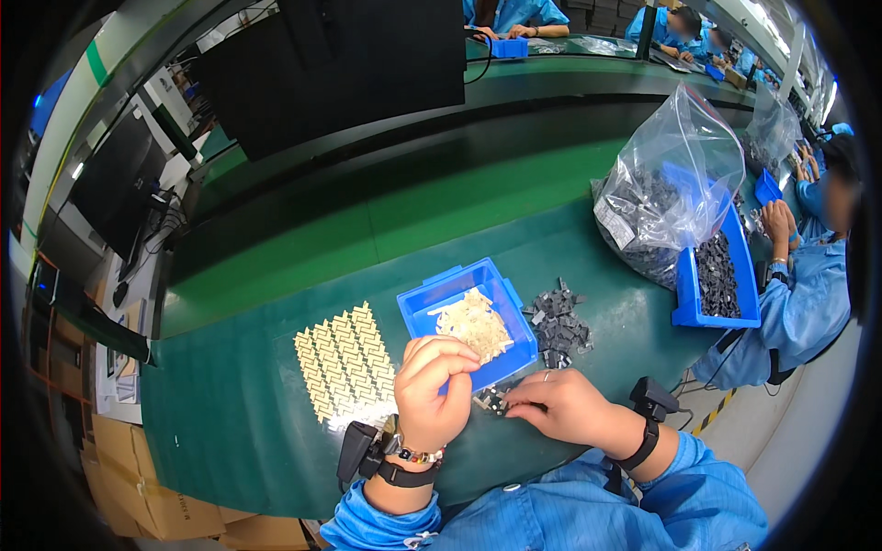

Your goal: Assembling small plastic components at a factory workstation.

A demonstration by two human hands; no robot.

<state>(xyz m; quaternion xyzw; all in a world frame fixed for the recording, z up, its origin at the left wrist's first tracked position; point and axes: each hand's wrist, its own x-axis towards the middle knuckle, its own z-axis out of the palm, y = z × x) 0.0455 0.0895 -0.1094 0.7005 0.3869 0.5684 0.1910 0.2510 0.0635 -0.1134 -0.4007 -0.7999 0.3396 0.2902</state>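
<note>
My left hand (430, 386) is closed in a pinch over the near left edge of a blue tray (421, 323). Whatever its fingertips hold is too small to make out. Inside the tray lies a heap of small cream-coloured pieces (473, 321). My right hand (562, 404) has its thumb and fingers brought together at a small cluster of black and pale parts (491, 399) on the table, just below the tray. Right of the tray is a loose pile of small black plastic parts (559, 323). Cream pieces stand in zigzag rows on a sheet (344, 363) to the left.
A large clear bag (643, 207) of dark parts leans against a blue bin (749, 292) of black parts at the right. A dark panel (340, 73) spans the back of the green table (239, 422). A co-worker (795, 294) sits at the right; others work beyond.
</note>
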